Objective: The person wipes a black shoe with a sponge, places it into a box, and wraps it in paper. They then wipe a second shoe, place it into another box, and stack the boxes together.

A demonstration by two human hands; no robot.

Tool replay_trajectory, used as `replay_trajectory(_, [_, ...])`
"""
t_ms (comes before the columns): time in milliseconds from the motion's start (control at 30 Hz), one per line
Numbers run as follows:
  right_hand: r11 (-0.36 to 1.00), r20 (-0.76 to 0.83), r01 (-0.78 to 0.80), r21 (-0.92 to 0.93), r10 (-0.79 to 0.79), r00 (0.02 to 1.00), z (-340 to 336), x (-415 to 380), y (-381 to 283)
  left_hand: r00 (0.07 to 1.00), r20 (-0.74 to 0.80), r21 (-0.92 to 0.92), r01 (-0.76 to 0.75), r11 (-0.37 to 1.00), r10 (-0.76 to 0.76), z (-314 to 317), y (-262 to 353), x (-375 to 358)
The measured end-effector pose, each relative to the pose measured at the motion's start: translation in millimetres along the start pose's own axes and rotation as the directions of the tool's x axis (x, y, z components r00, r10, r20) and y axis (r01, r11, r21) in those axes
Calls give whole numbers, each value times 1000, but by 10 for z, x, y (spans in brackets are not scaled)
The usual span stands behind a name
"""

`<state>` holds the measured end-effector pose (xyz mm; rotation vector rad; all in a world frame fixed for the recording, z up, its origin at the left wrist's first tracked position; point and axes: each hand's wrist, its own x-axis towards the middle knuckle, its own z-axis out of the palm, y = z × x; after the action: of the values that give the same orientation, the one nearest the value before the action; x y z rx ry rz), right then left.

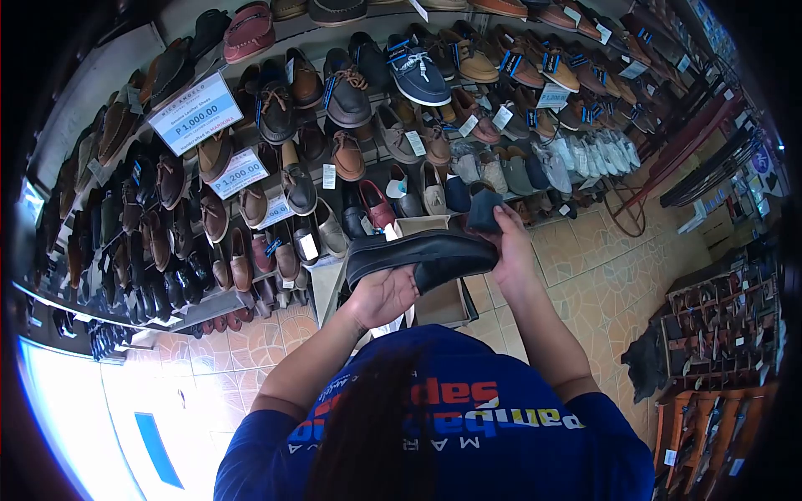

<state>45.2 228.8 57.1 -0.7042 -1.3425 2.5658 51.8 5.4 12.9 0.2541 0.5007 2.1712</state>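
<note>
A black leather shoe (pixel 380 257) lies sideways in front of me, its thick sole edge along the upper side. My left hand (pixel 386 297) supports it from below at the left, the palm showing and the fingers partly hidden by the shoe. At the shoe's right end, my right hand (pixel 512 246) grips a small dark block like a sponge (pixel 483 212) between thumb and fingers, held just above the shoe. Under the shoe stands an open box (pixel 454 306), mostly covered by it.
Racks of shoes fill the wall ahead, including a navy boat shoe (pixel 419 77). Price signs (pixel 197 113) hang at the left. A metal-legged stand (pixel 628 213) is at the right, above tiled floor (pixel 576 250). Wooden racks with belts (pixel 710 434) stand lower right.
</note>
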Motion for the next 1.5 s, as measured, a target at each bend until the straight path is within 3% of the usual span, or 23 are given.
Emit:
replay_trajectory(167, [1000, 122, -19, 6, 18, 992, -90, 109, -155, 1000, -5, 136, 6, 991, -5, 140, -64, 27])
replay_trajectory(233, [977, 82, 203, -67, -197, 977, -43, 189, -178, 1000, 10, 61, -4, 998, 4, -121, -140, 149])
replay_trajectory(300, [864, 208, 465, -196, -426, 880, 31, 159, -192, 994, 112, -544, 69, 836, -9, -157, -151, 221])
replay_trajectory(333, [749, 355, 610, -260, -514, 781, 147, 17, -162, 991, 131, -621, 76, 780, 7, -188, -161, 263])
replay_trajectory(367, [608, 497, 737, -294, -562, 662, 270, -171, -120, 994, 98, -530, 20, 848, 38, -203, -179, 291])
replay_trajectory(400, [440, 654, 830, -343, -522, 547, 431, -453, -120, 993, 27, -153, -113, 982, 118, -197, -200, 320])
replay_trajectory(433, [32, 875, 958, -286, -399, 274, 508, -627, -110, 978, -35, 313, -185, 931, 206, -206, -230, 345])
replay_trajectory(467, [-184, 960, 974, -134, -268, 82, 588, -711, -47, 961, -54, 566, -193, 801, 270, -184, -233, 329])
replay_trajectory(533, [-229, 957, 967, -113, -286, 45, 492, -600, -37, 942, -34, 782, -182, 596, 333, -196, -217, 295])
replay_trajectory(633, [-241, 833, 878, -414, -489, 259, 78, -96, -105, 931, 5, 897, -166, 410, 365, -187, -198, 232])
replay_trajectory(733, [-136, 724, 838, -528, -589, 360, 30, -75, 20, 928, 46, 954, -150, 258, 369, -224, -214, 238])
replay_trajectory(833, [-105, 885, 978, -181, -451, 115, 549, -628, 21, 930, 116, 943, -214, 256, 349, -274, -276, 317])
replay_trajectory(867, [-81, 918, 992, -96, -394, 56, 606, -704, 50, 927, 53, 897, -207, 390, 370, -283, -307, 328])
replay_trajectory(933, [-150, 889, 970, -190, -447, 104, 488, -472, -5, 914, -73, 750, -213, 626, 398, -281, -338, 354])
replay_trajectory(967, [-185, 874, 955, -232, -470, 122, 389, -278, -38, 914, -57, 821, -186, 539, 403, -264, -323, 357])
replay_trajectory(1067, [-80, 781, 871, -485, -486, 391, 217, -41, -7, 909, -18, 965, -93, 246, 417, -145, -289, 322])
replay_trajectory(1133, [-104, 838, 939, -326, -491, 237, 416, -354, 112, 910, 12, 999, -24, 25, 415, -96, -255, 327])
replay_trajectory(1200, [-74, 897, 991, -109, -437, 66, 634, -558, 129, 899, 75, 954, -191, 232, 431, -607, -476, 445])
replay_trajectory(1233, [-94, 900, 989, -111, -432, 59, 638, -524, 100, 895, 54, 933, -203, 298, 443, -681, -487, 471])
replay_trajectory(1333, [-170, 869, 960, -224, -480, 118, 468, -180, 8, 921, 42, 980, -114, 166, 386, -195, -139, 396])
replay_trajectory(1367, [-116, 837, 927, -357, -480, 262, 412, -105, -26, 893, 100, 990, -133, 45, 438, -195, -180, 357])
replay_trajectory(1467, [-114, 842, 936, -333, -482, 241, 503, -258, 40, 883, 71, 997, -62, -36, 465, -213, -272, 398])
replay_trajectory(1500, [-92, 870, 965, -245, -460, 177, 586, -377, 55, 831, 183, 974, -225, 16, 525, -99, -359, 373])
